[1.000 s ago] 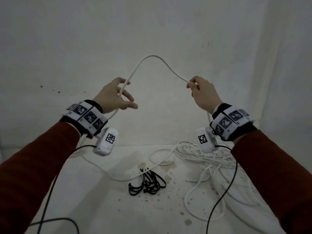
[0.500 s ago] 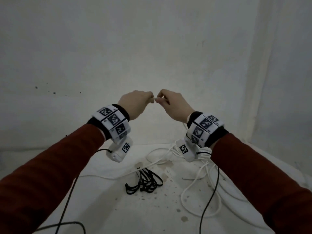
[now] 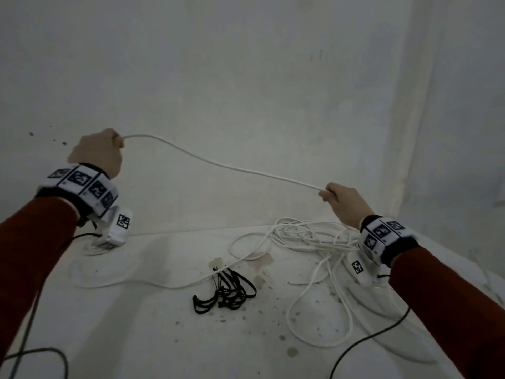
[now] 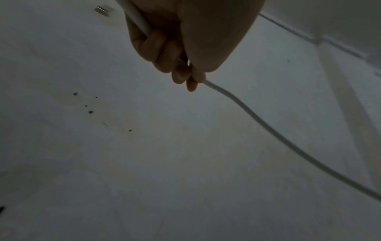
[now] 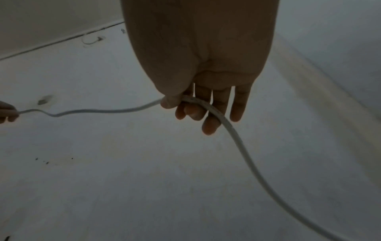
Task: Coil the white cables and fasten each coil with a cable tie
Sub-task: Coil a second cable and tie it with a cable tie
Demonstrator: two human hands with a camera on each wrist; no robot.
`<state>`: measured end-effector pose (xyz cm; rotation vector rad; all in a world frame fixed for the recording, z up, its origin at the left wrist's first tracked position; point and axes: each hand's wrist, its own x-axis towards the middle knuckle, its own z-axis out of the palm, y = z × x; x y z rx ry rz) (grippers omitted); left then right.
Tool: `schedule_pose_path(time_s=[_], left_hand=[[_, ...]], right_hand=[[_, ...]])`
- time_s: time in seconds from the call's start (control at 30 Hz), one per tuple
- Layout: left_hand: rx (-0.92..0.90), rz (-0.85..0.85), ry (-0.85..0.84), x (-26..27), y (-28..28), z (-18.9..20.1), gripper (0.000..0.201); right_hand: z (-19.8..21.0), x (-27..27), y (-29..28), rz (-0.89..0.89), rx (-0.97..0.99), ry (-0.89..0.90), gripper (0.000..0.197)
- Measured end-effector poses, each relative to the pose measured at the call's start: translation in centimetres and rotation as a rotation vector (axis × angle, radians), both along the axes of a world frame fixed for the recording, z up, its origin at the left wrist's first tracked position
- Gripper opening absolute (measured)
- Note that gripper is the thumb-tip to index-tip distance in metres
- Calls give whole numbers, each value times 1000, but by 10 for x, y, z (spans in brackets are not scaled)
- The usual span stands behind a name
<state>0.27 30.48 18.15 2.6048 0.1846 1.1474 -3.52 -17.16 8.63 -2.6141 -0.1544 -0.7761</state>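
Stretching across the back half of the sheet (image 3: 114, 337), the loose cable pile (image 3: 308, 242) is lying toward the right edge, with one strand trailing left past the middle. Rising from that pile, one cable (image 3: 224, 166) is hanging in the air between both raised hands, sagging slightly from upper left to lower right. The left hand (image 3: 97, 153) is clenching it in a fist, all fingers (image 4: 164, 53) curled round it, held high over the back left corner. The right hand (image 3: 341, 202) is pinching it between thumb and index finger, the other fingers (image 5: 237, 104) lying straighter, lower, above the pile. Ties (image 3: 226, 292), a black bundle, are resting near the sheet's middle, just beside the trailing strand and apart from both hands.
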Motion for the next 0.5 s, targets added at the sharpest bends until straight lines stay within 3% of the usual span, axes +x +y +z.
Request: schedule_pose_path(time_s=[0.1,0.23,0.4,0.47,0.5], left_hand=[[71,10,130,8,-5,-21,26],[51,-62,217,4,-27,-36,26],[116,-482,256,-18,-80,-42,36],[127,-704,281,-31,-108,-42,27],[43,-824,298,-37,-119,-40,22]], right_hand=[[6,-1,-1,-3,32,-69,31],[30,-5,25,144,109,-208,26],[56,-12,96,378,-44,-276,23],[63,-11,127,448,-91,-296,22],[65,-9,139,460,-98,-300,21]])
